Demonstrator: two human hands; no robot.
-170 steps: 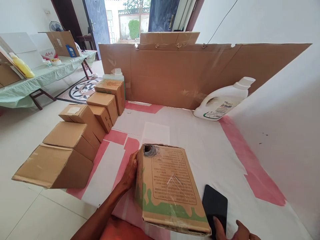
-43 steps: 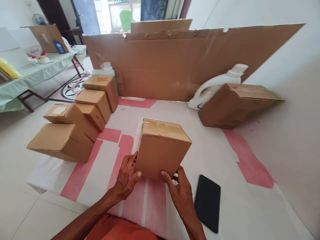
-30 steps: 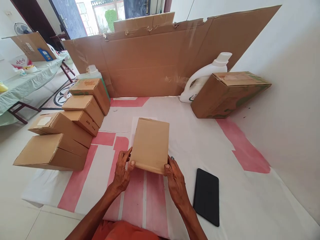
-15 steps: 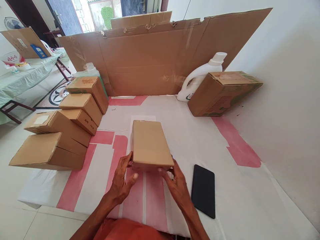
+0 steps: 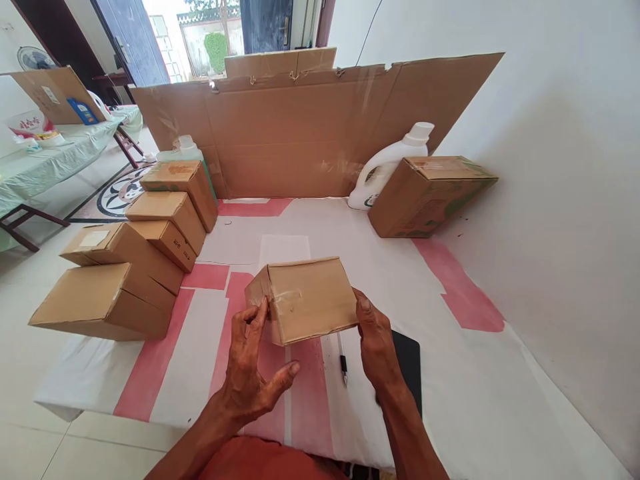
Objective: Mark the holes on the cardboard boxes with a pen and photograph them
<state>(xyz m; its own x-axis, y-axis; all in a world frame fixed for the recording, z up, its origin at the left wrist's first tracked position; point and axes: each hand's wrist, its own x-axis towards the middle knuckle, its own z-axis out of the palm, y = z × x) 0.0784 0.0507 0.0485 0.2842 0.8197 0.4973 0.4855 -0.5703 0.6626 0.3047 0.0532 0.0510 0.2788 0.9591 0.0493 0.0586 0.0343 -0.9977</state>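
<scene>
Gripping the carton point(image 5: 320, 297) by its right end: my right hand point(image 5: 377, 340); touching its left end: my left hand point(image 5: 254, 370), splayed.

"I've only the feed: what's the rm like?"

"I get a plain white wall point(image 5: 550, 133) on R, blue doors point(image 5: 133, 43) open ahead, bright outside, shrub point(image 5: 216, 52) beyond."

"And L? I'm logging it."

"Pale tiled flr point(image 5: 30, 400), round motif point(image 5: 115, 197) inlaid, green-covered worktop point(image 5: 65, 167), fan point(image 5: 35, 57) behind."
</scene>
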